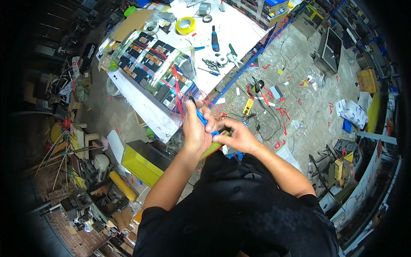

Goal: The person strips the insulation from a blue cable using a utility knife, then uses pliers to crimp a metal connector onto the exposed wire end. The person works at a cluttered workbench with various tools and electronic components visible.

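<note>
In front of my body, beside the table's near corner, my left hand (pixel 198 128) is closed around a blue-handled tool (pixel 201 116) with a dark, slim end pointing up and away; its exact kind is hidden by the fingers. My right hand (pixel 234 136) meets the left one, thumb and fingers pinched at a small blue piece (pixel 215 133) by the palm. Whether that piece belongs to the tool I cannot tell. Just beyond my left hand, thin red wires (pixel 179 92) hang from a battery pack (pixel 150 70) of dark cells with copper-coloured plates.
On the white table (pixel 233 32) are a yellow tape roll (pixel 185 25), a grey tape roll (pixel 204 8), a utility knife (pixel 215 39) and a small white spool (pixel 221 61). A yellow multimeter (pixel 247 106), cables and red scraps lie on the floor. A yellow-green metal box (pixel 141 165) stands left of my forearm.
</note>
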`<move>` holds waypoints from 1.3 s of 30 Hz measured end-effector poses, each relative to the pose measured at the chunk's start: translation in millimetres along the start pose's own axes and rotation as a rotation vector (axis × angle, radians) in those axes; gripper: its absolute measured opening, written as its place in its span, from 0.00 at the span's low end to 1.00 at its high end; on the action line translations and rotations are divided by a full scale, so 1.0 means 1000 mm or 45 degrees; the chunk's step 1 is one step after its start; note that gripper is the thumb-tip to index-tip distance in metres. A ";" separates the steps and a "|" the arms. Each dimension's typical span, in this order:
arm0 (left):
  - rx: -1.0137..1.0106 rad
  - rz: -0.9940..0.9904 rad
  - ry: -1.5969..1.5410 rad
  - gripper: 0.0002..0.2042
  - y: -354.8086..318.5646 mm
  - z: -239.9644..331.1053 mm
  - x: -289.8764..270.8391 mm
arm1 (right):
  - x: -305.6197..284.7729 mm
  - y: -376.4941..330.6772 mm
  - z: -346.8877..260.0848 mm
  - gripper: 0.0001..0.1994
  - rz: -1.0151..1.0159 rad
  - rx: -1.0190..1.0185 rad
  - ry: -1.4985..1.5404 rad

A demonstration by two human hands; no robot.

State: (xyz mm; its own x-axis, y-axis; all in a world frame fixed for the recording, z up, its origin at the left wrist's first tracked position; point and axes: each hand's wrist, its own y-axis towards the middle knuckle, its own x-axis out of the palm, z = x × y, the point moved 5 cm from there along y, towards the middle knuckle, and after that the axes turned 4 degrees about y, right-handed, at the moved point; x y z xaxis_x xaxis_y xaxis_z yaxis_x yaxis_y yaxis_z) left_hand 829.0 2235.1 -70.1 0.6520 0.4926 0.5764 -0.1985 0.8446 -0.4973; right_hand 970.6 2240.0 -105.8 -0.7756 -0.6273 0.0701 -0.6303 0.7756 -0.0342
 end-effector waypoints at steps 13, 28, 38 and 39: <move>-0.125 0.204 0.410 0.20 -0.054 -0.034 -0.118 | -0.150 0.071 0.154 0.13 0.385 0.204 -0.723; 0.424 0.121 1.476 0.16 -0.063 -0.025 -0.186 | -0.205 0.310 0.122 0.17 0.648 0.060 -1.116; -0.309 0.114 0.770 0.17 -0.070 -0.054 -0.217 | -0.197 0.433 0.180 0.31 0.543 0.491 -1.576; -0.248 0.051 0.788 0.16 -0.069 -0.053 -0.220 | -0.194 0.433 0.179 0.31 0.574 0.493 -1.532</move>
State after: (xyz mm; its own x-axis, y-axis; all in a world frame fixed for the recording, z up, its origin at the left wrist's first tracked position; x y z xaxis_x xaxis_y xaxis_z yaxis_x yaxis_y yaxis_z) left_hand 738.3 2057.3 -196.9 0.9594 0.2622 0.1038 -0.1333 0.7458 -0.6526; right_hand 842.3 2685.3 -312.7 -0.3377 -0.1510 -0.9291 -0.1275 0.9853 -0.1138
